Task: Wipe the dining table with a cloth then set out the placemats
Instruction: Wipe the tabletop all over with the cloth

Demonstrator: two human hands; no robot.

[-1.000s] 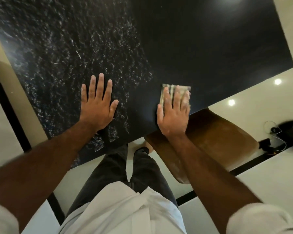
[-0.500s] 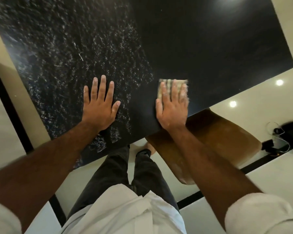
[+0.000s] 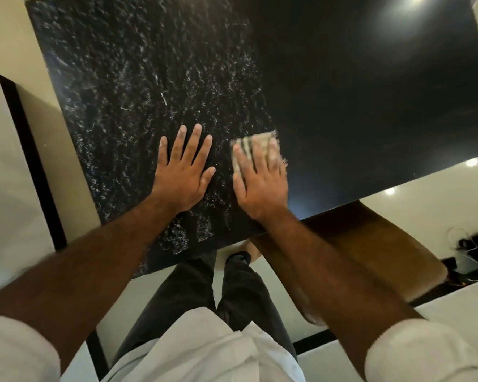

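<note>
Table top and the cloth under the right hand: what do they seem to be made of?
Table top: looks like polished black stone or glass, I cannot tell which; glossy, with a mirrored light spot, and whitish smears on its left half. Cloth: seemingly woven fabric, beige with darker stripes, fringed at its right edge, flat under the right hand.

A home dining room is suggested — a brown padded chair is tucked under a glossy black rectangular table, on polished cream floor tiles.

Bare table stretches beyond the cloth, left hand just beside.
</note>
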